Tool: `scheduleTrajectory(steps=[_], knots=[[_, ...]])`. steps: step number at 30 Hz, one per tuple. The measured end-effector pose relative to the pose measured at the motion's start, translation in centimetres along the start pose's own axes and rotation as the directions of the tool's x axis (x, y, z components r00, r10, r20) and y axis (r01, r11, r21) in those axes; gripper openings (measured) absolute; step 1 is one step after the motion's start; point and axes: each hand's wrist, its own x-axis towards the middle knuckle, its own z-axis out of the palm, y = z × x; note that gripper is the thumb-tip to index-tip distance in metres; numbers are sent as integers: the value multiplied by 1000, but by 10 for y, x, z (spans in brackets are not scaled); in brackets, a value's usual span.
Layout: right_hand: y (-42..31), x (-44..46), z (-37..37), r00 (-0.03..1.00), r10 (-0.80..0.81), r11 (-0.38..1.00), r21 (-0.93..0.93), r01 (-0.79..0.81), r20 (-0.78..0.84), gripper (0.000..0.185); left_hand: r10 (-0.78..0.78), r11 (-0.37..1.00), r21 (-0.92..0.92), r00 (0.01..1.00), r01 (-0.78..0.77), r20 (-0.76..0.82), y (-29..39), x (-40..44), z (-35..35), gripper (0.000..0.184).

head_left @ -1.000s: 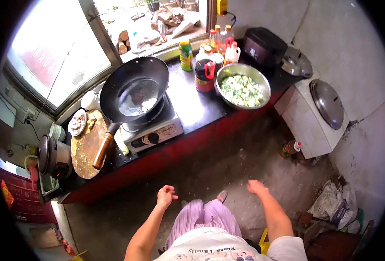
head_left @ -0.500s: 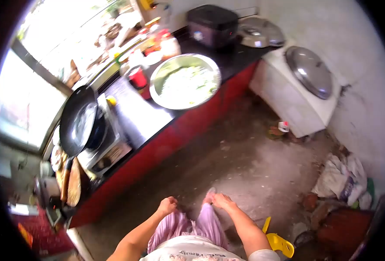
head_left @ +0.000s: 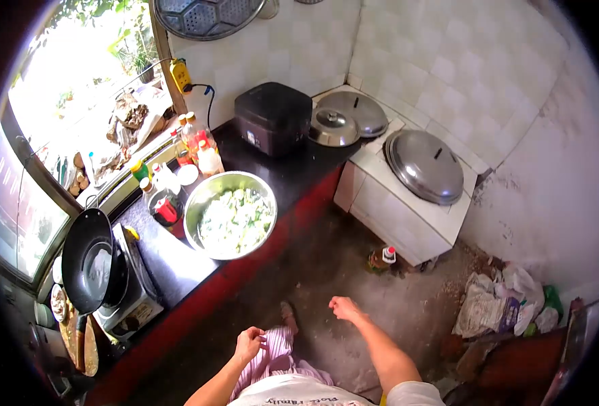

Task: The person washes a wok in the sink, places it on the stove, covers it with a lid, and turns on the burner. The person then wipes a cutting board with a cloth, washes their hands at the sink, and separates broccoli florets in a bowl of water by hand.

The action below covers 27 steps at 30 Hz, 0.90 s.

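Cut greens (head_left: pixel 237 220) in the bowl (head_left: pixel 201 195), not yet in the wok (head_left: pixel 78 257); nothing seen in hand

Largest of all, the counter (head_left: pixel 167 267), black-topped and red-fronted. Beyond its right end, the tiled block (head_left: pixel 397 227), with a big lid (head_left: pixel 425 167) on top.

Toward the counter's left end, the stove (head_left: pixel 139 318), with the wok on it, handle reaching out over the board (head_left: pixel 91 346). On the wok's bottom, a glossy patch: liquid or mere glare, cannot tell. Nearer the right end, the cooker (head_left: pixel 272 120), with smaller lids (head_left: pixel 333 127) beside it.

At the front edge, between stove and cooker, the bowl, upright and well filled. Just behind, toward the back edge, a cluster of bottles (head_left: pixel 208 160).

Over the floor, well apart from the counter, the left hand (head_left: pixel 249 344), near the trouser leg (head_left: pixel 272 348), fingers loosely curled, pinching nothing visible. Farther right, the right hand (head_left: pixel 345 308), fingers bent, touching nothing; whether fingertips meet, cannot tell.

Beside the board, a dish (head_left: pixel 58 304) of pieces too small to name. Smallest, the bits of greens: by the look of it, cutting and gathering done, emptying the bowl not yet begun.
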Motion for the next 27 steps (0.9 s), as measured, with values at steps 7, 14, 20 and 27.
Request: scheduleTrajectory(steps=[7,14,20,27], knots=[[-84,82,-144,985,-121,992,0,122,-122,23,69,985,148,990,-87,122,123,90,55,14],[-114,181,-270,935,-209,975,20,223,-286,17,148,984,82,984,-156,101,255,150,100,22],[-154,285,-355,897,-285,934,115,339,-338,10,14,1000,-12,999,-13,41,296,186,101,29],[-196,430,-456,800,-364,930,-130,345,-478,32,-118,942,-335,917,-18,-382,297,220,126,19]])
